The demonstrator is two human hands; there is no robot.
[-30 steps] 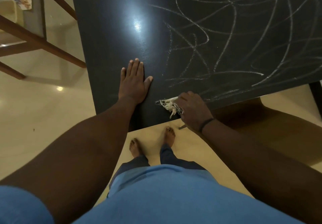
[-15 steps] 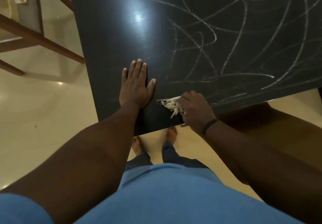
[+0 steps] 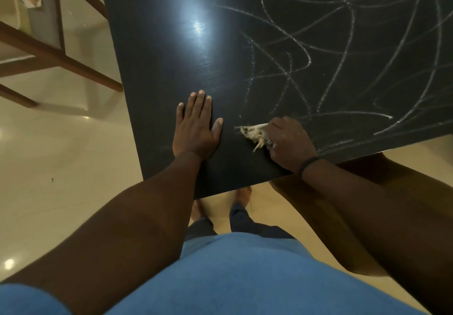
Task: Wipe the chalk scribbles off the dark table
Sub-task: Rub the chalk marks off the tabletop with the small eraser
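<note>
Right hand (image 3: 288, 143) curled round a frayed pale cloth (image 3: 253, 135), knuckles up, pressing it on the dark counter (image 3: 157, 52); most of the cloth is hidden under the fingers, only ragged threads stick out toward 9 o'clock of the hand. Fingertips not visible, so exact grip hard to make out. Black band (image 3: 309, 164) on that wrist. Left hand (image 3: 196, 128) lies flat on the counter, fingers straight and close together, thumb spread toward the cloth; a narrow gap of bare counter sits between thumb tip and threads. Chalk scribbles (image 3: 343, 52) loop over the counter from 12 to 3 o'clock of the right hand, nearest strokes just beside its knuckles; they run off the top and right edges of the frame, so full extent cut off. Counter patch around the left hand and up to 12 o'clock looks free of chalk, with a bright light glare (image 3: 193, 24). No readable writing, scribbles are just loops. Below: blue shirt (image 3: 232, 273), dark trousers, bare feet (image 3: 242, 193) partly hidden by the counter edge. Wooden chair frame (image 3: 56, 52) at 10 o'clock, cut off; glossy pale floor (image 3: 61, 167)
</note>
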